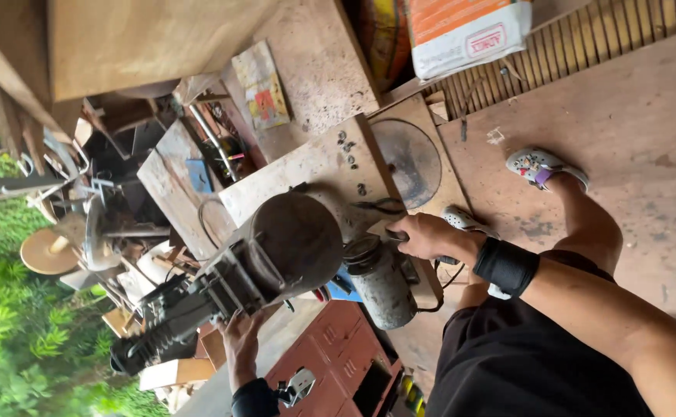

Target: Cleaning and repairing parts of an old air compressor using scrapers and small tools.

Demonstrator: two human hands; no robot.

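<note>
The heavy motor (276, 255), grey, rusty and drum-shaped, is carried above the wooden bench (315, 166). It is gripped from beneath by the left hand (239, 340), so that its weight is borne. The right hand (430, 235) is closed on the smaller cylinder (384, 282) beside it, apparently for steadying. Farther off, a round disc (407, 162) lies on the floor (608, 131), with a sack (469, 31) beyond.

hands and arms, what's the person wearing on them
Both hands are bare, no gloves. Each wrist carries a wide black band like a wrist support: one on the right hand side, one at the left hand, with a small metal-looking clip beside it. Forearms are uncovered, with no long sleeves.
</note>
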